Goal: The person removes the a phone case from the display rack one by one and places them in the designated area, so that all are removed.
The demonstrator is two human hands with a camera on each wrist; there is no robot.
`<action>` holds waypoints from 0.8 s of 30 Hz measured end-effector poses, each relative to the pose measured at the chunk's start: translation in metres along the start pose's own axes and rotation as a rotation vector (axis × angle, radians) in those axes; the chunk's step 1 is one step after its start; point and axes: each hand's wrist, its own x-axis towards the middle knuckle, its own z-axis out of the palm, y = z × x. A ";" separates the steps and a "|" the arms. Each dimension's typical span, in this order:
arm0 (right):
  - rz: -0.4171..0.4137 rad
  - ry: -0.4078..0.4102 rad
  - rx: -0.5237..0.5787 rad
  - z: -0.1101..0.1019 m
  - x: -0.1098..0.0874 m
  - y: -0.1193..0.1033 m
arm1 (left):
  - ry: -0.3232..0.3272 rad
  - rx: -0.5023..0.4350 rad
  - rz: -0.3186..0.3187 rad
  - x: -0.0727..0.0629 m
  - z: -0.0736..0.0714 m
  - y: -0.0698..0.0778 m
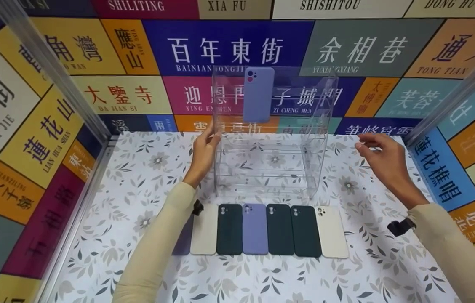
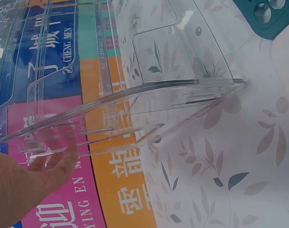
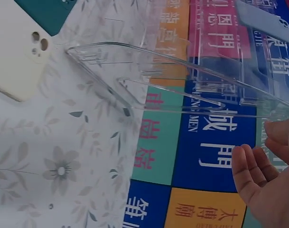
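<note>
A clear acrylic tiered display stand (image 1: pixel 271 168) stands at the middle of the table, with a lavender phone case (image 1: pixel 258 94) leaning upright on its top tier. My left hand (image 1: pixel 205 153) holds the stand's left side edge; in the left wrist view the left hand (image 2: pixel 35 183) has its fingers at the clear side panel. To the right of the stand, apart from it, my right hand (image 1: pixel 382 158) hovers with loosely bent fingers and nothing in them. In the right wrist view the right hand (image 3: pixel 265 183) is near the stand's side panel (image 3: pixel 149 57).
In front of the stand lies a row of phone cases: cream (image 1: pixel 332 231), dark green (image 1: pixel 230 229) and lavender (image 1: pixel 255 229). My left forearm partly hides the leftmost lavender case (image 1: pixel 182 237). Lettered panels (image 1: pixel 229 42) wall the floral-covered table (image 1: pixel 372 269) at back and sides.
</note>
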 end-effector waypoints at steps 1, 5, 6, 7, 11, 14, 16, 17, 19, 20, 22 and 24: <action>-0.001 0.002 -0.001 0.000 0.002 -0.003 | 0.002 -0.002 0.000 0.000 0.000 0.000; -0.016 0.017 -0.011 0.000 0.012 -0.016 | 0.007 -0.006 0.000 0.001 0.000 0.000; -0.025 0.022 -0.008 0.000 0.015 -0.019 | 0.006 -0.008 0.000 0.001 0.000 0.000; -0.033 0.026 -0.007 0.001 0.017 -0.023 | 0.005 -0.009 0.000 0.001 0.000 0.000; -0.069 0.031 0.012 0.003 0.026 -0.033 | -0.007 -0.012 0.009 0.000 -0.001 0.000; -0.095 0.029 0.020 0.007 0.032 -0.038 | -0.012 -0.012 0.018 -0.001 -0.001 0.000; -0.102 0.027 0.027 0.010 0.035 -0.041 | -0.009 -0.010 0.021 -0.001 -0.001 0.000; -0.104 0.025 0.032 0.011 0.037 -0.043 | -0.005 -0.011 0.023 -0.001 -0.001 0.001; -0.107 0.021 0.041 0.013 0.039 -0.047 | -0.003 -0.011 0.019 -0.001 0.000 0.001; -0.107 0.020 0.047 0.015 0.040 -0.048 | -0.003 -0.012 0.019 0.000 0.000 0.001; -0.112 0.018 0.054 0.017 0.043 -0.051 | -0.003 -0.017 0.015 0.000 0.000 0.001; -0.119 0.019 0.059 0.019 0.045 -0.054 | -0.005 -0.020 0.010 0.001 0.000 0.000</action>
